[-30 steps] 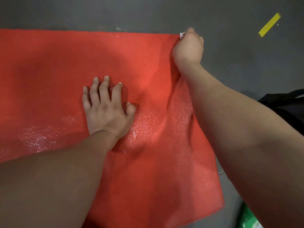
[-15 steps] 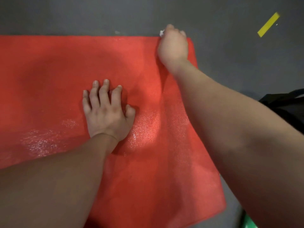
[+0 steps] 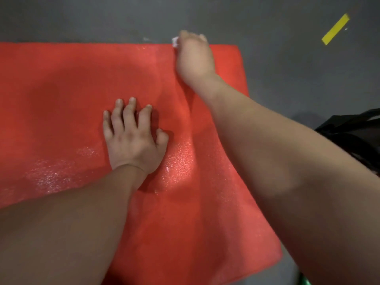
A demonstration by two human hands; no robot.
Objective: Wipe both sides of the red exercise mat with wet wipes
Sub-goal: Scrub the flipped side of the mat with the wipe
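Closest in, the near right corner of the red exercise mat (image 3: 61,89) lies flat on the grey floor (image 3: 287,79), with a green object (image 3: 306,281) just beside it that is too cropped to identify. A little further up, the left hand (image 3: 131,140) presses palm-down on the middle of the mat, fingers spread wide and holding nothing. Wet sheen (image 3: 51,175) glistens to either side of that wrist, so I'd worry the palm could skid if weight shifts onto it, and then the light foam might ruck up under the stroke. Beyond it the right hand (image 3: 195,58) reaches to the far edge, bunched over a wet wipe (image 3: 174,41). Only a white scrap pokes out at its left, and the fingers are mostly hidden behind the back of the hand, so the grip is a guess. The wipe sits right on the mat's border, and a stroke running off it would likely pick up floor grit and drag it back across. A black bag (image 3: 353,132) lies near the right edge, which crowds the elbow on that side. To the left, red surface runs out of view, giving plenty of sweeping room. Past the far edge the floor lies open, with a yellow tape strip (image 3: 335,29) well apart.
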